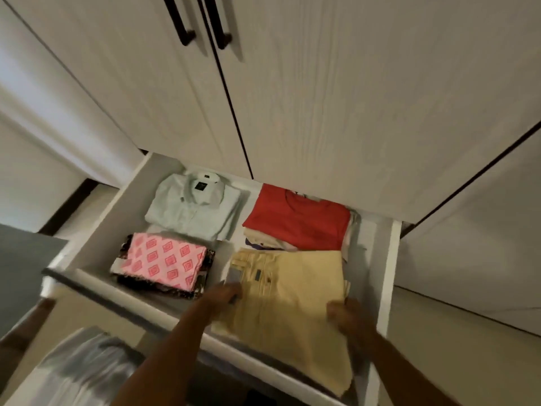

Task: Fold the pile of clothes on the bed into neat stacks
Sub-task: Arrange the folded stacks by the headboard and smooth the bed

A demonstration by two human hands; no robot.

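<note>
Over drawer front-right: folded yellow trousers [287, 303] are held partly above the drawer [389, 259]. The near end overhangs the front rim and the far end sits just before the red T-shirt [295, 224] stack.
Left hand [227, 294]: closed on the left edge by the waistband, fingers curled onto the cloth. Detail is blurred.
Right hand [344, 316]: closed on the near right edge. The thumb is seen on top; the fingers are hidden beneath.
Arm pose: both forearms are reached forward and down from the bottom of the view, and the bundle is spanned between the hands.
Handling: judged light, soft and limp, not fragile, not slippery. The layers are likely to slide open if it is lifted by one edge.
Grip point: best taken at both side edges through all layers, or supported from below, so the fold is kept.
Neighbours: pale shirt [193, 212] is laid back left and pink patterned cloth [164, 260] front left. Wardrobe doors [322, 98] above are closed.
</note>
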